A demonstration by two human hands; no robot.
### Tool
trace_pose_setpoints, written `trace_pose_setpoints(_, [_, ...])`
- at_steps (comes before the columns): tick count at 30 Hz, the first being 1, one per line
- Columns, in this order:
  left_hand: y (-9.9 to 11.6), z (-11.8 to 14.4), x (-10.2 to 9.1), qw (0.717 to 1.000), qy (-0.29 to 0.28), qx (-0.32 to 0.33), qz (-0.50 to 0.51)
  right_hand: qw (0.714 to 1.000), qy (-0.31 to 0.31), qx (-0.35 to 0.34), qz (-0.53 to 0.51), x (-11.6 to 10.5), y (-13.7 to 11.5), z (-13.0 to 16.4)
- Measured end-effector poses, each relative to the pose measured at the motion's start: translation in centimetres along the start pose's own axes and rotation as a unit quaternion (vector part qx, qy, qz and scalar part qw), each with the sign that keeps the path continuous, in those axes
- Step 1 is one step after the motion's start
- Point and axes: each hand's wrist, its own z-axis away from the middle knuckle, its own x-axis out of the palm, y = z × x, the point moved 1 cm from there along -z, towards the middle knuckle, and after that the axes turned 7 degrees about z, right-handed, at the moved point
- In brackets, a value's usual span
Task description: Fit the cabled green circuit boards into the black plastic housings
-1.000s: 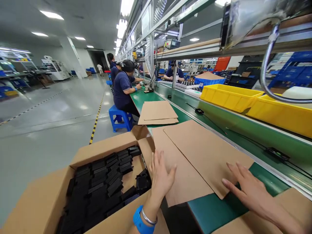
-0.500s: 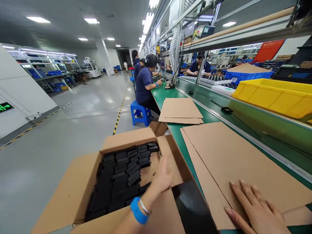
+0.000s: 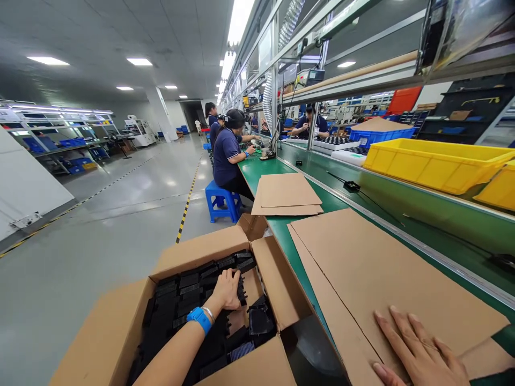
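The left hand (image 3: 227,289) is inside the carton (image 3: 201,249), fingers curled down at the black finned parts (image 3: 189,289); whether it grips one cannot be determined. The right hand (image 3: 422,348) lies flat, fingers spread, on overlapping cardboard sheets (image 3: 386,268). These rest on the green worktop (image 3: 249,174), right of the carton.

Two near hands (image 3: 226,289), two yellow bins (image 3: 430,170), one bangle (image 3: 209,313)

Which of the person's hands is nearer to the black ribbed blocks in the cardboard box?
Left. The left hand is down inside the cardboard box, right at the black ribbed blocks. The right hand rests on a cardboard sheet, outside and to the right of the box.
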Motion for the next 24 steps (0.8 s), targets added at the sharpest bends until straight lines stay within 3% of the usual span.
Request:
trace_pose_setpoints(8, [0.3,-0.4,0.6,0.999,-0.016,-0.003,-0.045,1.000,0.000,0.005,-0.020,-1.5,-0.7,-0.4])
trace_pose_setpoints(17, [-2.7,-0.2,-2.3,0.998,-0.048,0.023,-0.015,0.999,0.014,0.011,-0.043,-2.4,-1.4,-0.3])
trace_pose_setpoints(24, [-0.6,0.1,-0.4,0.996,-0.073,0.025,0.053,0.998,0.026,0.014,-0.055,-2.1,-1.5,-0.4])
